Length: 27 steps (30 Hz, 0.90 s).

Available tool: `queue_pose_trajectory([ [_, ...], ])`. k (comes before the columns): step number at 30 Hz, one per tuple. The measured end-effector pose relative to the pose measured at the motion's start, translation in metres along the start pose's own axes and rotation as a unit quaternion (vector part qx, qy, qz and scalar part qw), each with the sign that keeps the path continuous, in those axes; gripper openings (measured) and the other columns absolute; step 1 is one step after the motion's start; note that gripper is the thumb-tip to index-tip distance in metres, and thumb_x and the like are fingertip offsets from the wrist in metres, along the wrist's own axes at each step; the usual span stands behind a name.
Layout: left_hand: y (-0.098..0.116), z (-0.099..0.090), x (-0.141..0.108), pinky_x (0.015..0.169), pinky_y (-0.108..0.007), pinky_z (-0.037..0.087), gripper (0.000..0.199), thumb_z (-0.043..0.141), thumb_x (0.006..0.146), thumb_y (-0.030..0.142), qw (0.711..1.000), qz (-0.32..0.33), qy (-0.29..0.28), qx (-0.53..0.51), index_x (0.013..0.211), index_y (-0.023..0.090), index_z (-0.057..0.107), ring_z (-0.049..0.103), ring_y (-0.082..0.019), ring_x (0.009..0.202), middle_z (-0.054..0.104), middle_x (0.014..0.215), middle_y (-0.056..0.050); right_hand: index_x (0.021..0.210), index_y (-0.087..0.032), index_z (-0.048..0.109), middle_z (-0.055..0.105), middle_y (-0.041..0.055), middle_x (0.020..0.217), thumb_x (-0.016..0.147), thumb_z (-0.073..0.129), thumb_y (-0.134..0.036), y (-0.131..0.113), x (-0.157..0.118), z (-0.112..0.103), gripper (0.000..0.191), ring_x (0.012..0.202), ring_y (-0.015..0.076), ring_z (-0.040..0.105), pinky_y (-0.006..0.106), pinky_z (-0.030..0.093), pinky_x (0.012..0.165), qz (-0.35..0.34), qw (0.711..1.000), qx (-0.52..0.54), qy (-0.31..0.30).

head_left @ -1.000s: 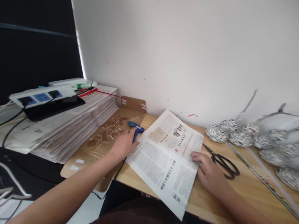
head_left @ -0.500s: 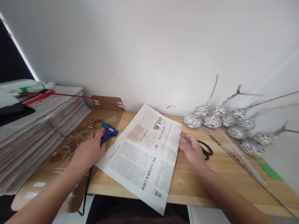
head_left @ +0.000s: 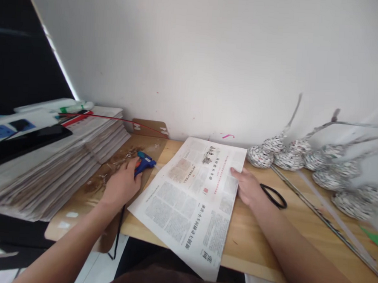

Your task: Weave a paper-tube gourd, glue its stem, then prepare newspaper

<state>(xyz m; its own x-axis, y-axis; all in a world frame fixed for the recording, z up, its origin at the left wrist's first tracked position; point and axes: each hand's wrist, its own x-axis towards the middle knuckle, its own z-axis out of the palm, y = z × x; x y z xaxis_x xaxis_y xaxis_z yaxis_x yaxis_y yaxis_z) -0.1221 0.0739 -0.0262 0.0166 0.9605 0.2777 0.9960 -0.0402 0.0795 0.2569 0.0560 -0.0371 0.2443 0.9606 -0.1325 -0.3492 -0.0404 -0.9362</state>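
My left hand (head_left: 124, 182) is closed round the handle of a blue glue gun (head_left: 145, 163), whose nozzle points right toward the paper; a black cord runs down from it. A printed newspaper sheet (head_left: 188, 201) lies at a slant in front of me, its lower corner hanging past the table's front edge. On its right edge my right hand (head_left: 247, 185) pinches the sheet, thumb on top and fingers underneath. The black loop handle of what look like scissors (head_left: 273, 196) shows just right of that hand, the rest hidden.
A tall stack of newspapers (head_left: 89, 152) stands at left, with a black phone-like slab (head_left: 48, 138) and a power strip (head_left: 13, 128) on top. Brown board (head_left: 150, 145) carries scraps. Several woven paper gourds (head_left: 288, 159) with twig stems line the right back; a thin rod (head_left: 313, 204) lies before them.
The view has swung left, so everything sits further right. My right hand has gone from fingertips at the paper's edge to a thumb-on-top grip. The left hand stays on the glue gun.
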Motion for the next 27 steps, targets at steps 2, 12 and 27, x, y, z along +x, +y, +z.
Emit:
queue_pose_trajectory([
  [2,0.003,-0.001,-0.003,0.094,-0.052,0.051,0.056,0.047,0.095,0.035,1.0,0.014,0.02,0.006,0.146,0.013,0.045,0.063,-0.04,0.113,0.062,0.126,-0.022,0.1,-0.021,0.072,0.08,0.0085,0.105,0.068,0.083,-0.03,0.0,-0.003,-0.003,0.035,0.099,0.0321,0.076,0.051,0.059,0.096,0.005,1.0,0.009,-0.009],
  [12,0.047,-0.008,-0.006,0.107,-0.048,0.048,0.083,0.065,0.085,0.057,0.827,0.022,-0.101,-0.553,0.15,0.016,0.035,0.056,-0.033,0.132,0.06,0.14,-0.021,0.112,-0.031,0.071,0.078,-0.0036,0.116,0.074,0.082,-0.031,-0.018,-0.01,-0.009,0.039,0.108,0.0228,0.073,0.038,0.059,0.1,-0.009,0.989,0.091,-0.117],
  [27,0.046,-0.119,0.014,0.088,-0.031,0.051,0.036,0.058,0.094,0.043,0.923,0.206,0.051,-0.322,0.124,0.024,0.064,0.068,-0.021,0.092,0.075,0.107,-0.001,0.115,-0.032,0.069,0.075,0.0005,0.121,0.075,0.08,-0.04,-0.039,-0.014,-0.022,0.042,0.105,0.0243,0.072,0.041,0.061,0.085,-0.177,0.977,0.03,-0.111],
])
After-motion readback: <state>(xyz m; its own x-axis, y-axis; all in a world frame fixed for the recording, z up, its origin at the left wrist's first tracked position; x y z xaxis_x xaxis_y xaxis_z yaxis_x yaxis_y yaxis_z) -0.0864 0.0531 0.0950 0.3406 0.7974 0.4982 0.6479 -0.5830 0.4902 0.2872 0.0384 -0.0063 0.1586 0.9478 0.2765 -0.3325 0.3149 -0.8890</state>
